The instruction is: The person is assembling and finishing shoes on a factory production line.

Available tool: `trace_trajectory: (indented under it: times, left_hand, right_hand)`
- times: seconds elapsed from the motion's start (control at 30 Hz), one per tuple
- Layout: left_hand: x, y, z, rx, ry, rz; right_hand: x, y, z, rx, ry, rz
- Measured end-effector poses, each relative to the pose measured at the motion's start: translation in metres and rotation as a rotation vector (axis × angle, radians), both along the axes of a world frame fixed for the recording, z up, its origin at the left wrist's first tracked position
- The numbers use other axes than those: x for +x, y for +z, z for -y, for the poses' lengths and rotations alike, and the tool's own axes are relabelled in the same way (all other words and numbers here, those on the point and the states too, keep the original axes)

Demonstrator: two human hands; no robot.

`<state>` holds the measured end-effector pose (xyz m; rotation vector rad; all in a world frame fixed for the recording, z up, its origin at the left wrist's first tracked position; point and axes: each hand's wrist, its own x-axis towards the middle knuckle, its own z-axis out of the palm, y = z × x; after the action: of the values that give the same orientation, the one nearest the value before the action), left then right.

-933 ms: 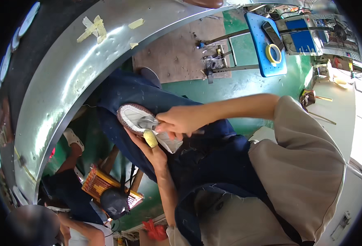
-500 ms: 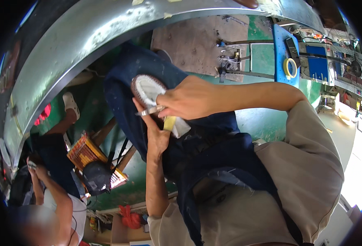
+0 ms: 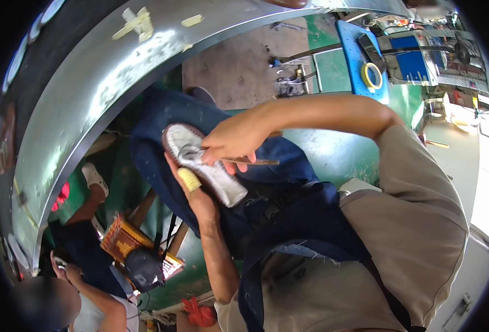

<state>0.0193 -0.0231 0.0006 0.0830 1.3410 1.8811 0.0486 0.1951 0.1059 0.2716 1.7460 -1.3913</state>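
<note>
Green floor [image 3: 333, 72] extends beneath your work position, and a curved metal-faced bench [image 3: 98, 63] spans the upper left of the view, with strips of pale masking tape stuck to its face. A flat wooden board [image 3: 233, 66] lies on the floor beyond your knees. At lower left, a co-worker [image 3: 92, 265] sits in dark shorts; the article at that person's hands is too small to identify. Your dark blue apron [image 3: 294, 227] covers your front.

At upper right stands a blue-topped stool [image 3: 348, 50]. Between you and the co-worker is a seat with a woven orange top [image 3: 114, 238]; beside it is a dark rounded article, type indeterminate. A red plastic bag [image 3: 198, 314] is at the lower edge.

Locate the shoe [image 3: 214, 176] above your lap: white face up, brown edge around the toe, toe directed to the upper left. Your left hand [image 3: 201, 202] grasps it along its left side. Your right hand [image 3: 238, 135] is closed around metal pincers [image 3: 261, 162], the head positioned over the toe half; whether it bites the material cannot be determined. On the stool lie a dark phone [image 3: 370, 50] and a tape roll [image 3: 366, 76]. Yellow wrapping [image 3: 189, 180] encloses your left thumb.
</note>
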Motion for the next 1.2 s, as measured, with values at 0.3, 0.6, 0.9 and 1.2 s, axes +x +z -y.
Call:
trace_trajectory:
  times: [0.3,0.6,0.9,1.2]
  left_hand:
    - [-0.025,-0.031,-0.011,-0.172,0.049,0.093]
    - [-0.011,-0.022,-0.004,-0.18,-0.146,-0.517]
    - [-0.02,-0.007,0.001,0.679,0.104,0.461]
    - [-0.02,0.001,0.011,0.097,0.075,0.611]
  right_hand:
    - [0.069,-0.054,0.072,0.25,-0.444,-0.576]
    - [0.062,-0.053,0.048,0.662,-0.306,-0.712]
    - [0.07,-0.047,0.034,0.116,-0.893,-0.266]
    - [0.057,-0.033,0.02,0.267,-0.692,-0.353]
